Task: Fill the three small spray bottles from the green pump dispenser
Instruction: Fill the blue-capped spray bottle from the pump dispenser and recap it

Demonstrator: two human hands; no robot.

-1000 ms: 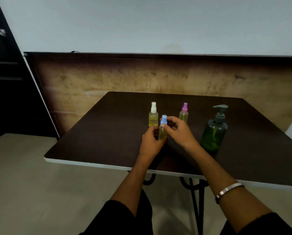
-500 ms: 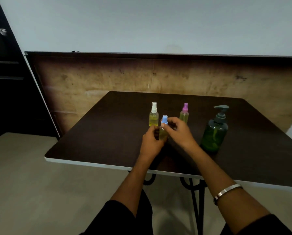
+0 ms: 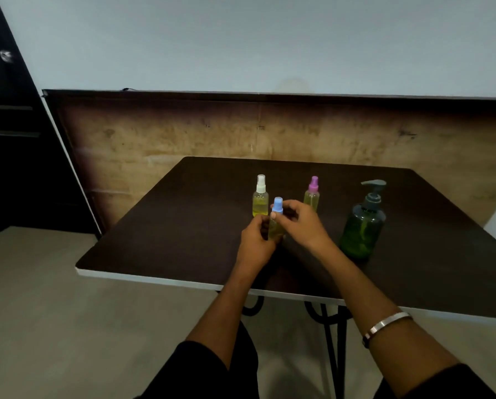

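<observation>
A small spray bottle with a blue cap (image 3: 277, 205) holds yellow liquid and stands near the middle of the dark table (image 3: 183, 226). My left hand (image 3: 255, 243) grips its body from the left. My right hand (image 3: 304, 223) pinches the blue cap between thumb and fingers. Behind them stand a white-capped spray bottle (image 3: 260, 197) and a pink-capped spray bottle (image 3: 312, 194), both with yellow liquid. The green pump dispenser (image 3: 363, 223) stands upright to the right of my right hand, apart from it.
The table's white front edge (image 3: 160, 279) runs close to me, with black metal legs (image 3: 331, 341) below. A brown board leans against the wall (image 3: 183, 131) behind the table. A dark door (image 3: 16, 139) is at the left.
Both hands stay on the blue-capped bottle. The right hand's fingers have shifted slightly around the cap; the other bottles and the dispenser have not moved.
</observation>
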